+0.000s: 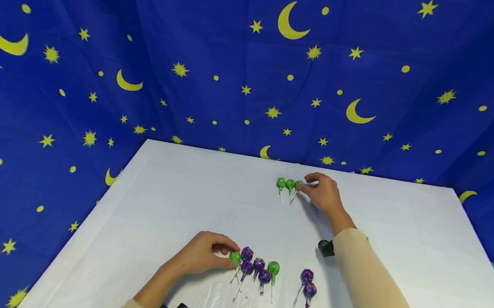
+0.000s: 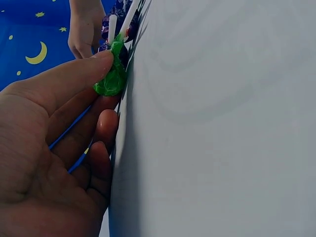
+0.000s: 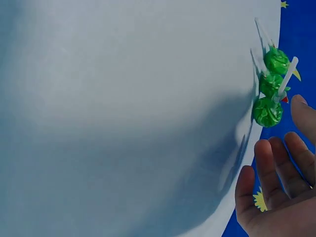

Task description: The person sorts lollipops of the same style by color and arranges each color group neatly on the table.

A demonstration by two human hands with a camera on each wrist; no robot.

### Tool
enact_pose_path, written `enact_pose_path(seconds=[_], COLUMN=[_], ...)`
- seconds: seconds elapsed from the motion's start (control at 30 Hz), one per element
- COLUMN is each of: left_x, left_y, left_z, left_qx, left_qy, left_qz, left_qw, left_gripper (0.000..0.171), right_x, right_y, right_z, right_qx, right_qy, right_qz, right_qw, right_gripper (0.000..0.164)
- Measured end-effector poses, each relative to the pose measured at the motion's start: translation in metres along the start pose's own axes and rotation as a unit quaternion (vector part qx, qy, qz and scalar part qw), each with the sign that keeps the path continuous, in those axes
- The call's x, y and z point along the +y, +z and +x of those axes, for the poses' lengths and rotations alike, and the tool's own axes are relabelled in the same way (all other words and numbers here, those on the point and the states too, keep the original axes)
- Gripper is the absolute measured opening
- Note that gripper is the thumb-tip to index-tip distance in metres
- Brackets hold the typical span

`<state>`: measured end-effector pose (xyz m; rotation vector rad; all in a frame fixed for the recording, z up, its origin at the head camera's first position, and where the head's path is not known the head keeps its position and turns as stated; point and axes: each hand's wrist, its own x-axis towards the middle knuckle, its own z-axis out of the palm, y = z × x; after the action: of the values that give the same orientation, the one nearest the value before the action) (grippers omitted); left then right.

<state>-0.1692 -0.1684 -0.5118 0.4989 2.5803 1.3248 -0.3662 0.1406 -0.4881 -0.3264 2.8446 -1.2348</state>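
The left hand [image 1: 205,254] pinches a green lollipop [image 1: 235,257] between thumb and index finger, by its wrapped round head; the other fingers are bent below it. This lollipop is at the left end of the near group on the white table [image 1: 172,190]. The right hand [image 1: 324,194], at the far side, grips nothing: in its wrist view the thumb and fingers are spread, with a gap before the nearest candy.

Just right of the pinched one are four purple lollipops [image 1: 259,264], crowded together, and after them a second green lollipop [image 1: 274,268]. Farther right, well apart, lies a purple pair [image 1: 310,290]. Beside the right hand, three green lollipops [image 1: 281,182] make a row near the far edge, sticks toward the near side.

In my judgement, the left hand could drag a purple neighbour, because the heads are so close and the sticks seem to cross. The smooth wrapper could also turn in a fingertip pinch. At the far side, a careless touch of the right fingers could roll the round heads and break the row, since nothing visible supports them.
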Motion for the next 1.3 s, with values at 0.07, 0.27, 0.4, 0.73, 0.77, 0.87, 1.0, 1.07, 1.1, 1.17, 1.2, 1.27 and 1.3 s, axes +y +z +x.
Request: enact_pose_path(seconds=[0.07,0.27,0.4,0.73,0.77,0.87,1.0,1.07,1.1,1.17,1.2,1.27,1.3], left_x=[0.001,0.003,0.002,-0.001,-0.001,-0.002,-0.003,-0.003,-0.004,-0.004,-0.004,-0.004,-0.004], left_y=[-0.001,-0.003,-0.003,-0.004,-0.004,-0.003,-0.001,0.0,0.0,0.001,0.001,0.002,0.002], left_z=[0.0,0.002,0.002,0.001,0.001,0.001,0.001,0.0,0.0,0.0,0.0,0.0,0.001], left_qx=[0.003,0.003,0.003,0.01,0.01,0.007,0.002,0.002,0.002,0.004,0.005,0.006,0.006], left_qy=[0.003,0.006,0.007,0.004,0.004,0.006,0.006,0.006,0.006,0.007,0.007,0.009,0.009], left_qz=[0.002,0.005,0.004,0.003,0.002,-0.001,-0.005,-0.006,-0.006,-0.004,-0.003,-0.003,-0.002], left_qw=[1.0,1.0,1.0,0.9999,0.9999,1.0,1.0,1.0,1.0,1.0,1.0,0.9999,0.9999], left_gripper=[0.028,0.029,0.029,0.028,0.028,0.029,0.03,0.03,0.03,0.029,0.029,0.029,0.029], right_x=[-0.002,-0.005,-0.005,-0.02,-0.021,-0.023,-0.023,-0.023,-0.023,-0.024,-0.024,-0.025,-0.026], right_y=[-0.002,-0.005,-0.005,-0.009,-0.01,-0.012,-0.012,-0.012,-0.012,-0.011,-0.012,-0.012,-0.013], right_z=[0.0,-0.003,-0.008,-0.026,-0.028,-0.037,-0.051,-0.059,-0.062,-0.069,-0.073,-0.08,-0.083], right_qx=[0.007,0.016,0.02,-0.021,-0.023,-0.031,-0.056,-0.074,-0.082,-0.101,-0.109,-0.119,-0.123], right_qy=[0.002,-0.004,-0.013,-0.085,-0.091,-0.102,-0.113,-0.12,-0.127,-0.137,-0.143,-0.154,-0.158], right_qz=[0.013,0.015,0.017,0.006,0.004,0.003,0.005,0.008,0.007,0.008,0.008,0.009,0.008], right_qw=[1.0,1.0,1.0,0.996,0.996,0.994,0.992,0.99,0.988,0.985,0.984,0.981,0.98], right_gripper=[0.043,0.04,0.034,0.033,0.034,0.033,0.032,0.031,0.031,0.031,0.031,0.03,0.03])
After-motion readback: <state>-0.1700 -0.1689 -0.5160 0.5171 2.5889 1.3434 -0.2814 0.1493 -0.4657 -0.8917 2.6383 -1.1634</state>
